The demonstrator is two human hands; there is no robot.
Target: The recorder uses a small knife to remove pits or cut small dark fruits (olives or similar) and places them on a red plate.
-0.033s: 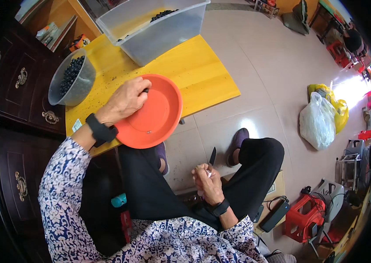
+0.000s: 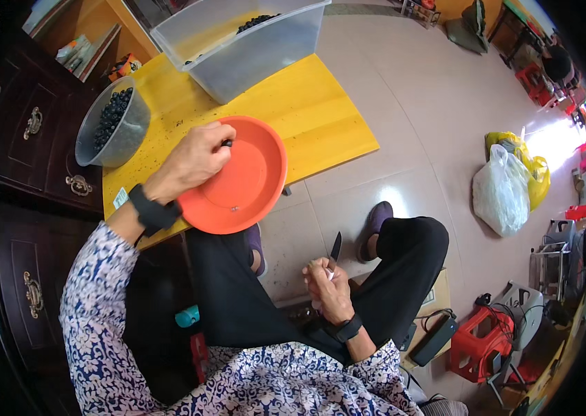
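Note:
My left hand (image 2: 199,154) is over the left side of a round orange-red basin (image 2: 255,191), its fingers closed on a small dark round piece (image 2: 227,143). The basin sits at the front edge of the yellow table, with a tiny pale bit on its bottom. Between my knees, my right hand (image 2: 331,286) is wrapped round the handle of a knife (image 2: 336,248), its dark blade pointing up and away from me. Near my left forearm stands a clear plastic tub (image 2: 133,125) holding many dark round pieces (image 2: 111,121).
At the back of the yellow table (image 2: 320,104) stands a large clear bin (image 2: 265,59) with more dark pieces. Dark wooden drawers (image 2: 43,132) border the left. Filled plastic bags (image 2: 504,194) lie on the floor at right, and a red stool (image 2: 480,347) stands at lower right.
My left hand has shifted very slightly toward the left with the dark piece. The right hand and knife look unchanged.

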